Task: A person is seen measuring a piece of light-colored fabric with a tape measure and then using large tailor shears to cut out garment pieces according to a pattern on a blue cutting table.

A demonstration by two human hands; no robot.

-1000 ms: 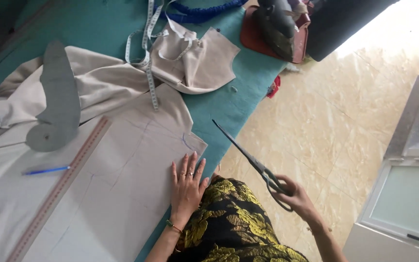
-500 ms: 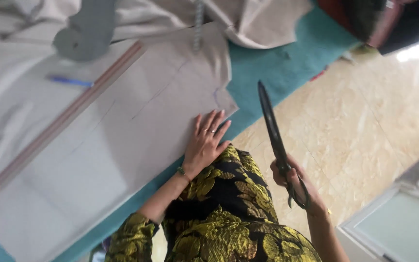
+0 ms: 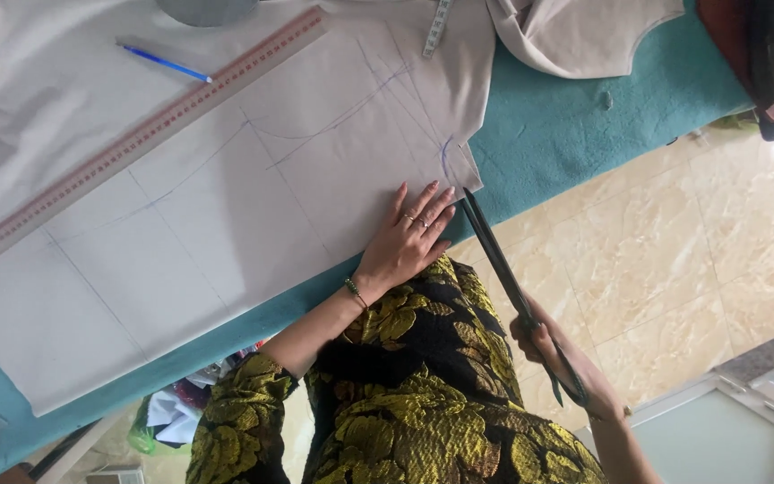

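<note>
My left hand point(image 3: 409, 237) lies flat, fingers spread, on the near edge of a pale beige fabric point(image 3: 226, 206) marked with blue pattern lines. It wears rings and a beaded bracelet. My right hand point(image 3: 548, 350) grips the handles of long dark scissors point(image 3: 503, 269). The blade tips touch the fabric's corner by my left fingertips, blades nearly together. The fabric lies on a teal-covered table point(image 3: 557, 125).
A long pinkish ruler point(image 3: 136, 143) lies diagonally across the fabric, a blue pen point(image 3: 165, 64) beyond it. A measuring tape point(image 3: 437, 27) and another beige fabric piece point(image 3: 575, 36) sit at the far edge. Tiled floor is at right, with a white cabinet point(image 3: 727, 430).
The view has moved closer to the fabric. My right hand has brought the scissors in from the floor side to the fabric's corner. My left hand stays pressed on the cloth.
</note>
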